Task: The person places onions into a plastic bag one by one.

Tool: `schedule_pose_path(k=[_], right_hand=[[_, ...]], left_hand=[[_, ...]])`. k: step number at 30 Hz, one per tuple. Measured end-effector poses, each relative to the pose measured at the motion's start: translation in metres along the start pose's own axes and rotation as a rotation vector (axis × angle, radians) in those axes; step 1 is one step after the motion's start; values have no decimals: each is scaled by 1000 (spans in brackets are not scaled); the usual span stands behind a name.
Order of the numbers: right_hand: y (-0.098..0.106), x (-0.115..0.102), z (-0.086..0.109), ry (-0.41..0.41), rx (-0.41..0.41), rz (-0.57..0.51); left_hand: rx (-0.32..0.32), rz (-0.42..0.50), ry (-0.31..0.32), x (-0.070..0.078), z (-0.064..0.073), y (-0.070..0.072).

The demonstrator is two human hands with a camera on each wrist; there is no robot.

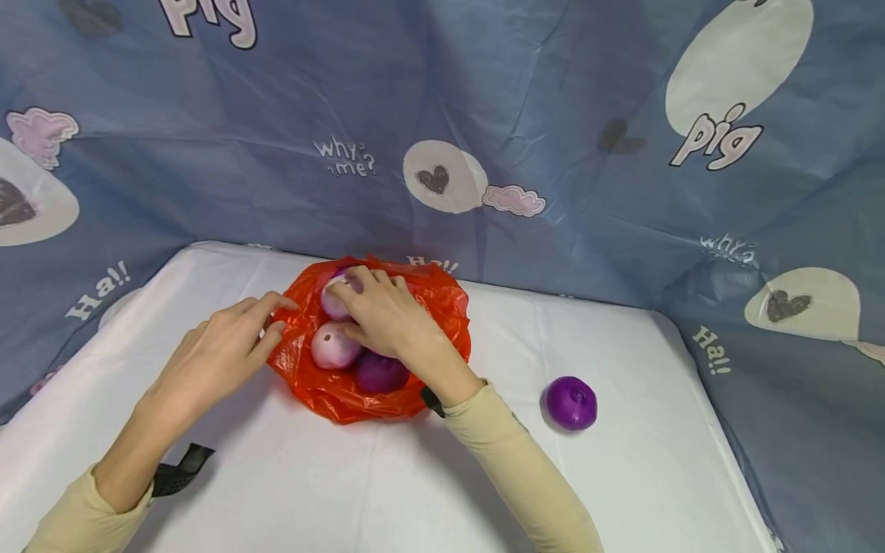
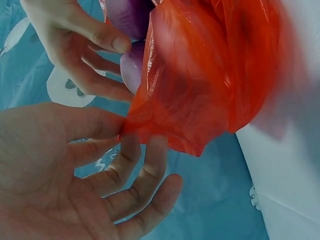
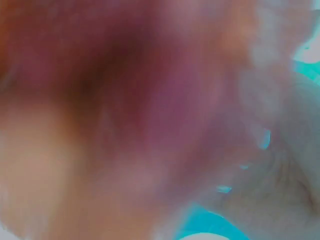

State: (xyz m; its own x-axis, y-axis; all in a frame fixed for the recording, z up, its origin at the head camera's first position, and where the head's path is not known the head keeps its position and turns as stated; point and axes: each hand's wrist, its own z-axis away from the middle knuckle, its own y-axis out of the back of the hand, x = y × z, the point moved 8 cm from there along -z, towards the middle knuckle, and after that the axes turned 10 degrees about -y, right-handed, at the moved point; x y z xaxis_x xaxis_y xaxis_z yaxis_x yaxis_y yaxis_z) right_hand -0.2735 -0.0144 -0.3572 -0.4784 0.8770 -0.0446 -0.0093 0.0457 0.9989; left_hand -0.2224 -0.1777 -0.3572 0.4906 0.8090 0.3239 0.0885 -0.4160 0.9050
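Note:
A red plastic bag (image 1: 311, 392) lies with its mouth spread around several purple onions. My left hand (image 1: 224, 342) is at the bag's left edge; in the left wrist view its thumb and fingers pinch the rim. My right hand (image 1: 390, 315) reaches over the bag's opening, its fingers curled around an onion (image 1: 333, 306) towards the back. Close in front of the right thumb sits a paler onion (image 1: 335, 349), and a dark purple onion (image 1: 382, 375) lies under the right wrist. The right wrist view is too blurred to show the grip.
A single purple onion (image 1: 571, 403) stands on the white-covered table (image 1: 622, 476), to the right of the bag. A blue printed cloth (image 1: 553, 92) hangs behind and beside the table. A dark strap (image 1: 183, 470) hangs from the left wrist.

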Motion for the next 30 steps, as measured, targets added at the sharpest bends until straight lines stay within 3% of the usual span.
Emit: schedule_pose_path(k=[11, 17, 24, 30], right_hand=[[20, 8, 26, -1, 16, -15], [38, 17, 49, 15, 28, -85], [55, 41, 81, 23, 100, -151], [66, 70, 107, -40, 132, -185]], left_hand=[[-1, 0, 6, -2, 0, -1], [0, -3, 4, -1, -1, -2], [20, 0, -6, 0, 0, -1], [9, 3, 3, 0, 0, -1]])
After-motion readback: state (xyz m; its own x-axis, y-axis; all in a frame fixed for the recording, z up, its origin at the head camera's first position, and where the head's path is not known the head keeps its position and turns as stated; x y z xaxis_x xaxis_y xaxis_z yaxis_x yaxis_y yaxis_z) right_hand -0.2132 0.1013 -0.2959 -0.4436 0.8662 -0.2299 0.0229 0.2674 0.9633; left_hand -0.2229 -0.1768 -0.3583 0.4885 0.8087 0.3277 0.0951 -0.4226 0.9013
